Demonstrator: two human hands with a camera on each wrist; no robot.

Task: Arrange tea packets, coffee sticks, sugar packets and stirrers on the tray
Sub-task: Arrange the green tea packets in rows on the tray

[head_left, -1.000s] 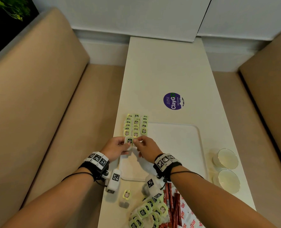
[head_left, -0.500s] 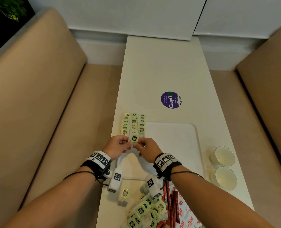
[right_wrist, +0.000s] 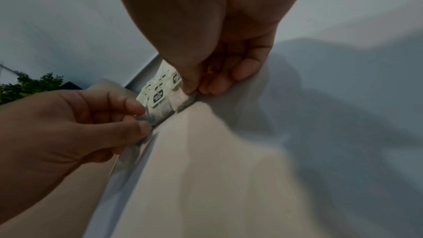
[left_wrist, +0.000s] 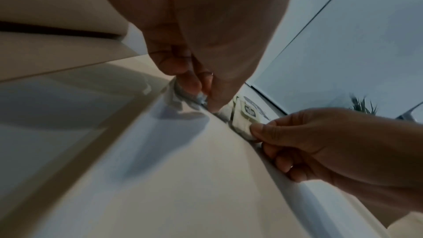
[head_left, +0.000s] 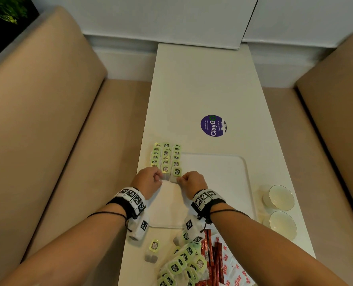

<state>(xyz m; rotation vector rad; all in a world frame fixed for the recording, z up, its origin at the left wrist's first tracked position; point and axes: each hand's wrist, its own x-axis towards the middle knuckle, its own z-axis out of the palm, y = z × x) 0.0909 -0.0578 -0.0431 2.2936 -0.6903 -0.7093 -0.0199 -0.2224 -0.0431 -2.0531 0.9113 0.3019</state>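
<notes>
Tea packets (head_left: 165, 158) are laid in three overlapping columns at the far left corner of the tray (head_left: 223, 182), the outer column lying on or over the tray's left rim; which cannot be told. The nearest packet of the middle column (head_left: 165, 172) is pinched at its lower left edge by the left hand (head_left: 148, 181), its fingers (right_wrist: 137, 105) curled and clamped on the bag paper. The nearest packet of the right column (head_left: 176, 174) is pinched at its lower edge by the right hand (head_left: 193, 181), thumb and forefinger closed on it. Both packets lie flat or nearly so, touching the rows behind. A loose heap of tea packets (head_left: 181, 265), red coffee sticks (head_left: 210, 252) and white sugar packets (head_left: 233, 271) is left on the worktop (head_left: 202, 83) near the tray's front edge, with one stray tea packet (head_left: 153, 249) apart to the left. No stirrers are seen. Two small bowls (head_left: 280, 209) stand right of the tray. Risks are judged as follows: the light, overlapped rows may be dragged askew if either pinch is released with a sideways pull or if a wrist unit is brushed over them; the left column may be tipped off the rim onto the worktop; little tray width may be left for the other goods if the columns are spread wider.
</notes>
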